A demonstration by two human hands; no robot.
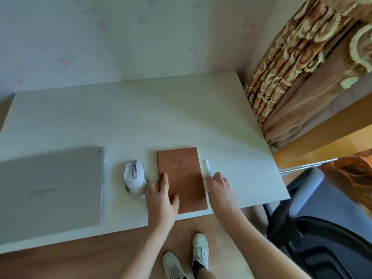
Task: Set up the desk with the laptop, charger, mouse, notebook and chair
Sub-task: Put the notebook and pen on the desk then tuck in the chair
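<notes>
Notebook point(182, 178) lies lower centre on the desk point(141, 121), left hand point(161, 195) flat on its cover, right hand point(219, 188) loosely spread beside the pen point(207, 168). Closed laptop point(50, 186) and mouse point(134, 179) placed; chair point(314, 218) waits lower right, no charger visible.

Laptop point(50, 188) cut off at frame's left edge; chair point(322, 228) cropped lower right; notebook point(182, 178) cover lettering too small for me to read.
</notes>
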